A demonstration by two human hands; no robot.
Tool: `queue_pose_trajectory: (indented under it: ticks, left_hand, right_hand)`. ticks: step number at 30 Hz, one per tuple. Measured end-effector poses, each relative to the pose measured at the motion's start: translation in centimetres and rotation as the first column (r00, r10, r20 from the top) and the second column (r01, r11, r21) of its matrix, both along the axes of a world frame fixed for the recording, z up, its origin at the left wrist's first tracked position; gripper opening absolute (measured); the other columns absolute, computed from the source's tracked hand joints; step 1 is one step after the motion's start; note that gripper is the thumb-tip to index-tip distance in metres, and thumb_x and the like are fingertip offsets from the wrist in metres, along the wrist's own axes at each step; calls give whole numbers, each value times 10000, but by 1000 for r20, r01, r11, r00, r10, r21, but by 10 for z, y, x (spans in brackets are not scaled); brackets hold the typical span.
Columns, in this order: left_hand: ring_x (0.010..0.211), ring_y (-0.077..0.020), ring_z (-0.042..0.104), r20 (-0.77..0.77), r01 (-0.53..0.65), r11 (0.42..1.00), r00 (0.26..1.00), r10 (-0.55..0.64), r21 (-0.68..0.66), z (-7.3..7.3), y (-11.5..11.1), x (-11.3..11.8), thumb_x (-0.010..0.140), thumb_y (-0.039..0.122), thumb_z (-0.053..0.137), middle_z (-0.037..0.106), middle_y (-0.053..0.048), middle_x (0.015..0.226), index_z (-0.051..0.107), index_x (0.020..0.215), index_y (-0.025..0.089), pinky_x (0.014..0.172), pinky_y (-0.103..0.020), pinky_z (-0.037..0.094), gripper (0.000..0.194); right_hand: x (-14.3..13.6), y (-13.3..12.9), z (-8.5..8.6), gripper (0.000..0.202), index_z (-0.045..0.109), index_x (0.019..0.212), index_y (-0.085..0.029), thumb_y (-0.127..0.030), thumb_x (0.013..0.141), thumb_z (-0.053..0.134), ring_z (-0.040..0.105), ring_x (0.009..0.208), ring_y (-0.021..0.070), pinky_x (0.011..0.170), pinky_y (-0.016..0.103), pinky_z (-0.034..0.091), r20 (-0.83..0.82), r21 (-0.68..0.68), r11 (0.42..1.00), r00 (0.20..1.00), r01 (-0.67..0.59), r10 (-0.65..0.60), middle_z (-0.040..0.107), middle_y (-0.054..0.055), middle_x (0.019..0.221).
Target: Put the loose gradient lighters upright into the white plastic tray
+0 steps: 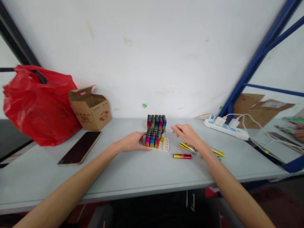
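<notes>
Left hand (133, 142) braces white tray (164, 145), fingers resting against lighters (154, 139), not gripping. Right hand (187, 134) empty, fingers spread loose above loose lighters (182, 155) just below fingertips. Keep your left steady; pinch one lighter mid-body, seat upright in empty slot nearest right fingertips.

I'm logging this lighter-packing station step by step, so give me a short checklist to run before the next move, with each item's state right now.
1. Left hand steadies the white tray: ok, it rests against the tray's left side.
2. Right hand free: ok, open and holding nothing, above the table.
3. Empty slots left in the tray: ok, the right front sockets show bare.
4. Loose lighters within reach: ok, several lie just right of the tray.
5. Standing lighters upright: ok.
6. Phone clear of the work: ok, far left.
</notes>
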State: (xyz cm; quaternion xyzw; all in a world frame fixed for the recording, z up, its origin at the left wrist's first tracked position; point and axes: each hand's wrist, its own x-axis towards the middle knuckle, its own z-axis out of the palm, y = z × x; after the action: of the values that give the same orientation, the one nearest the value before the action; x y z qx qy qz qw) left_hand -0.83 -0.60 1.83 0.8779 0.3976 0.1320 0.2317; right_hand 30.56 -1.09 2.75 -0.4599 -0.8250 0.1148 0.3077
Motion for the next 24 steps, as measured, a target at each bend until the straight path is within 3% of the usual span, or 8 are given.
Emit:
queue_pose_trajectory:
  ticks: [4,7,14,20,24]
  left_hand:
    - [707,-195,589,-38,-22,1000,999,23,16,-1,1,0,759,698,721,683,-11,865,653,1138,200,618,-273,390,630]
    - [676,-187,558,-81,-25,999,996,27,33,-2,3,-1,765,725,702,638,2,800,641,1113,195,599,-274,368,637]
    - [680,-188,548,-92,-34,999,995,37,35,-2,4,-1,761,738,689,618,1,790,630,1038,196,597,-274,347,611]
    - [665,-182,523,-108,-48,998,993,51,34,2,1,1,768,728,691,587,9,765,608,1007,199,587,-272,335,586]
    - [656,-171,497,-94,-44,999,995,45,17,2,1,2,775,699,696,571,15,760,612,999,198,582,-265,330,555]
  right_hand:
    - [53,-13,15,371,706,875,-222,-487,1021,491,631,659,199,653,307,420,116,-49,996,991,74,-68,732,29,748]
    - [93,-35,15,333,717,939,-232,-502,991,529,678,785,234,710,334,482,162,-69,992,982,109,-97,766,65,906]
    - [156,-103,-18,312,742,1041,-273,-524,955,578,691,1010,289,910,417,550,232,-66,977,955,203,-183,732,114,1105]
    - [163,-116,-53,311,712,1176,-279,-468,947,621,650,1160,293,1064,461,511,203,36,972,950,234,-236,691,115,1218]
    - [142,-100,-57,256,703,1146,-255,-411,980,587,660,1115,278,1021,444,533,165,59,974,960,220,-226,700,107,1164]
